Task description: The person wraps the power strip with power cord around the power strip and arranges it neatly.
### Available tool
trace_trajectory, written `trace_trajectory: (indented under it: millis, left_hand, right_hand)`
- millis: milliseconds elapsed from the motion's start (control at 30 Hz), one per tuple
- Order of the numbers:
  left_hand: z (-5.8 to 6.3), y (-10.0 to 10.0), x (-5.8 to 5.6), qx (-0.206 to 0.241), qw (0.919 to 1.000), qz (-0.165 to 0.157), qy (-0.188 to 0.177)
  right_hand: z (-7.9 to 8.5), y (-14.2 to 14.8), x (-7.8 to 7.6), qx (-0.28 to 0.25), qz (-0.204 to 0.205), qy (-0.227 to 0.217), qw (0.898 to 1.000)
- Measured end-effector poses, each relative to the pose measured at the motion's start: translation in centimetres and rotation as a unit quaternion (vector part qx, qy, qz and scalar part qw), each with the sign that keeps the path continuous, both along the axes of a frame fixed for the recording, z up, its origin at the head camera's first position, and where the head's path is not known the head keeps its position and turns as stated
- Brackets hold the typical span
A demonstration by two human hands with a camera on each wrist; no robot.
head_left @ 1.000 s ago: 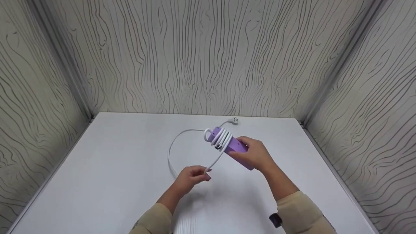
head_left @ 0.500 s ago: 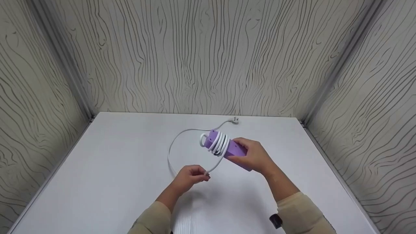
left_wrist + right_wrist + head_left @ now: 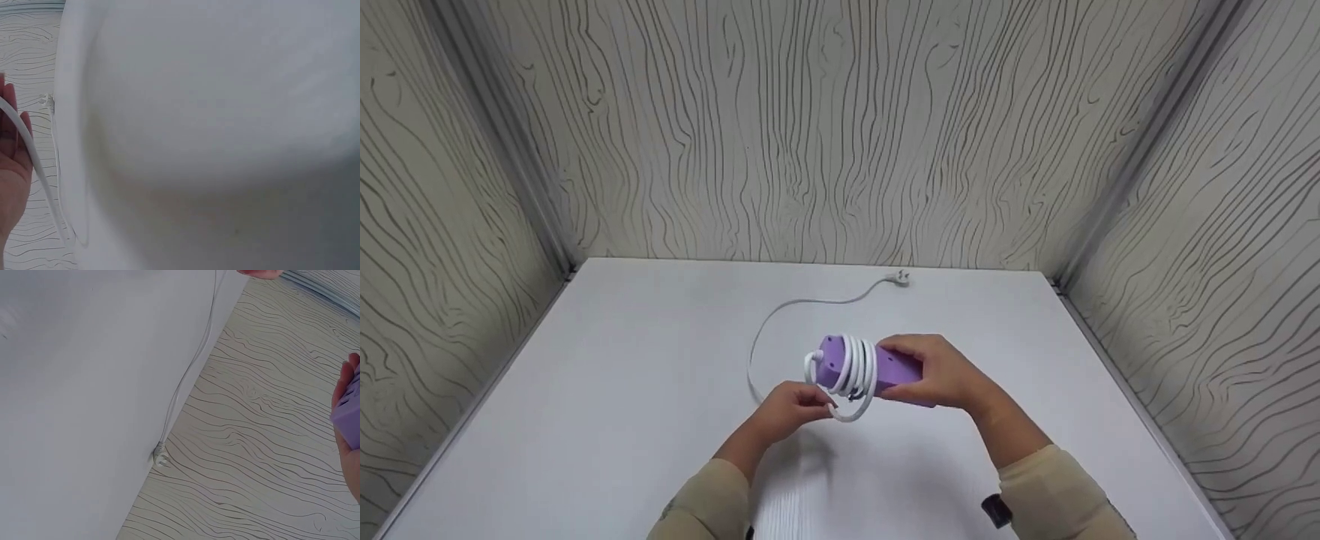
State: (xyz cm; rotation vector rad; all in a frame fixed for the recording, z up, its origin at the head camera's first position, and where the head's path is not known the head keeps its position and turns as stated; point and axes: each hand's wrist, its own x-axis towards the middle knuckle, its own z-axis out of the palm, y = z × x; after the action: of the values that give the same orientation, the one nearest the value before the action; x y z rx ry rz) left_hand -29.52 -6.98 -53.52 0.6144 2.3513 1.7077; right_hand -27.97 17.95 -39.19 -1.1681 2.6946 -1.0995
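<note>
A purple power strip [image 3: 900, 367] is held above the table by my right hand [image 3: 949, 379], thumb and fingers on opposite sides of its right part. Several turns of its white cord [image 3: 856, 367] are wound round the left end. My left hand [image 3: 789, 412] pinches the cord just below those turns, and a short slack bend hangs between. In the left wrist view the cord [image 3: 36, 157] crosses the fingers of that hand [image 3: 12, 174]. Slots show on the power strip [image 3: 350, 410] at the right wrist view's edge.
From the left hand, the loose cord curves over the white table [image 3: 622, 375] to a plug [image 3: 900, 278] near the back edge. Wood-grain panels [image 3: 810, 135] enclose the back and both sides. A small dark object [image 3: 996, 510] sits beside the right sleeve.
The power strip has come left and nearer me in my right hand, turning more level. My left hand has shifted slightly left, and the cord between the hands has gone from taut to bent.
</note>
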Motion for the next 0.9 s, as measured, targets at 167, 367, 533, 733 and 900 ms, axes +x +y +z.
trace_trajectory:
  millis: [167, 367, 533, 733, 900]
  left_hand:
    - [0.4, -0.3, -0.4, -0.061, 0.9969, 0.032, 0.037]
    - [0.7, -1.0, -0.9, -0.109, 0.9865, 0.04, 0.115]
    - [1.2, -0.9, -1.2, -0.128, 0.9846, 0.044, 0.111]
    - [2.2, -0.7, -1.4, -0.135, 0.9858, 0.065, 0.075]
    - [3.0, -0.8, -1.7, -0.143, 0.9826, 0.096, 0.068]
  right_hand:
    - [0.7, -0.5, 0.7, -0.002, 0.05, 0.02, 0.999]
    - [1.3, -0.9, 1.3, -0.006, 0.103, 0.038, 0.994]
    - [0.3, -0.9, 0.8, 0.008, 0.132, 0.023, 0.991]
    - [0.0, -1.4, 1.1, 0.037, 0.156, 0.01, 0.987]
    - [-0.4, -1.5, 1.3, 0.06, 0.161, -0.004, 0.985]
